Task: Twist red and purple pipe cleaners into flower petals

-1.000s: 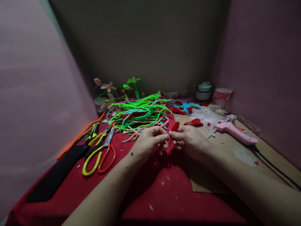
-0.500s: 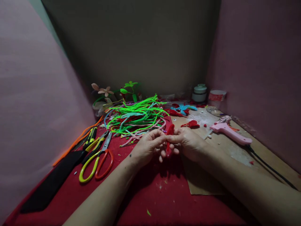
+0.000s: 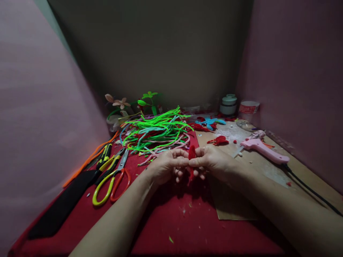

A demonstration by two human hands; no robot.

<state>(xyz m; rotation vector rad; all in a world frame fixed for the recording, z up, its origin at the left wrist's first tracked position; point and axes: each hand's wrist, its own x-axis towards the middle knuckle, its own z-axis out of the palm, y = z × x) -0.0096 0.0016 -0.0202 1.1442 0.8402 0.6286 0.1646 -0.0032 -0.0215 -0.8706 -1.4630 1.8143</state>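
Note:
Between my two hands, a slim red fuzzy piece (image 3: 192, 153) stands roughly upright above the red cloth (image 3: 187, 228). The fingers of my left hand (image 3: 171, 164) are closed on its left side. My right hand (image 3: 207, 160) pinches the same piece from the right, with thumb and forefinger at its middle. The lower end of the piece is partly hidden among the fingers. Just beyond my hands lies a heap of green, pink and light blue fuzzy stems (image 3: 158, 130). A red fuzzy shape (image 3: 218, 140) rests on the brown board (image 3: 233, 210), past my right hand.
At the left lie scissors (image 3: 112, 182) with yellow and red handles, pliers (image 3: 112, 164) and a black strip (image 3: 61, 207). A pink glue gun (image 3: 265, 150) with a black cord is on the right. Fuzzy flowers (image 3: 149, 95), a lidded jar (image 3: 228, 105) and a tub (image 3: 248, 109) stand at the back.
The red piece has turned slightly more upright, and my fingers have shifted a little around it. The whole view has moved slightly.

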